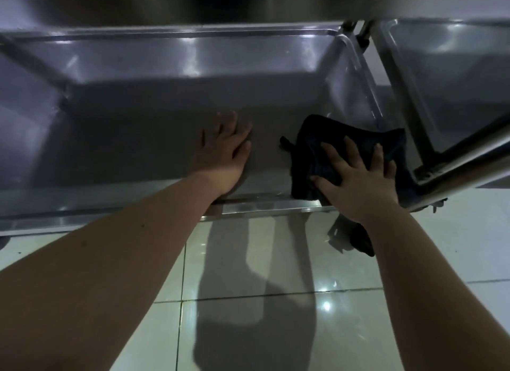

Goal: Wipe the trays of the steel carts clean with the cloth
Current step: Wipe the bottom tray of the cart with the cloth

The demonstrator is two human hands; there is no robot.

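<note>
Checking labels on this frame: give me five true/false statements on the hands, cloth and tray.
1. The right hand presses the dark cloth with spread fingers. True.
2. The left hand holds a second cloth. False: it lies flat and bare on the tray floor.
3. The dark cloth lies toward the tray's right end. True.
4. The dark cloth is spread over the whole tray. False: it covers only a patch near the right corner.
5. Both hands rest on the tiled floor. False: both are inside the tray.
</note>
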